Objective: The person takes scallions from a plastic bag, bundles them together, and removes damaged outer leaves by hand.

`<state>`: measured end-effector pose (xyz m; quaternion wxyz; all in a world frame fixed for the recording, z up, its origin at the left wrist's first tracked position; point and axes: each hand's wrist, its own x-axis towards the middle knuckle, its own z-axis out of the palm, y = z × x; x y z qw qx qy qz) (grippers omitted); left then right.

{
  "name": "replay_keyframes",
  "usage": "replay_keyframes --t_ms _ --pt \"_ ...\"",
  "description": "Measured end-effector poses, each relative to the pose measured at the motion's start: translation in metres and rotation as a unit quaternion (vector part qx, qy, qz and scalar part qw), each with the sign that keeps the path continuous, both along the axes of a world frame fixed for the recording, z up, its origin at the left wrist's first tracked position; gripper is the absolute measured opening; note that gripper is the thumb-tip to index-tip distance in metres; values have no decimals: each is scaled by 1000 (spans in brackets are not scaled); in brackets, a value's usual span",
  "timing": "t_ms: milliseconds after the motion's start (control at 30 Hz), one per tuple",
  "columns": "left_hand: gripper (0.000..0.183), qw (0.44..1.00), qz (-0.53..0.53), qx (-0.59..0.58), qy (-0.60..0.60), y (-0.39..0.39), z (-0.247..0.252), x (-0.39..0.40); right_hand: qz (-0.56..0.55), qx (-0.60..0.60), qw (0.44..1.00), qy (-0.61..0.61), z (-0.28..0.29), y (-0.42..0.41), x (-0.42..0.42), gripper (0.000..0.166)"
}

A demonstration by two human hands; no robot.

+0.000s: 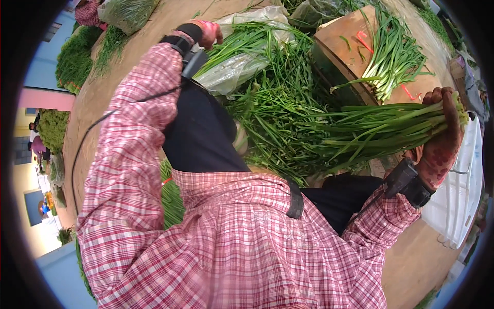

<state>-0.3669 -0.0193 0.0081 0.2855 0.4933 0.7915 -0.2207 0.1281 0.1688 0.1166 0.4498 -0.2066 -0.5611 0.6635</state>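
My right hand (pixel 444 154) is wrapped around the pale stem ends of a bunch of long chive-like greens (pixel 382 129). Their leaf tips trail left over a heap of loose green leaves (pixel 278 104) between my legs. At the upper left, my left hand (pixel 208 33) is beside more greens (pixel 247 42) on a clear plastic sheet (pixel 235 75); whether its fingers grip any is hidden. A smaller bunch with white stem bases (pixel 393 69) lies on a brown block-like stand (pixel 343 42), near a red tie strip (pixel 364 40).
A white plastic crate (pixel 451 208) stands by my right forearm. A bundle of greens (pixel 171 201) lies beside my left thigh. Large piles of greens (pixel 73 58) sit farther left, and a person (pixel 38 146) is in the distance. A black cable (pixel 87 135) runs along my left arm.
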Motion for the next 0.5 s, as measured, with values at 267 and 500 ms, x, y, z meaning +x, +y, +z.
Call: replay_keyframes --t_ms 267,500 --pt "50 950 -143 68 -270 36 -37 106 36 32 999 -6 -8 8 -14 34" --pt "40 952 -92 215 -199 28 -164 239 -46 10 998 -46 8 34 18 38"
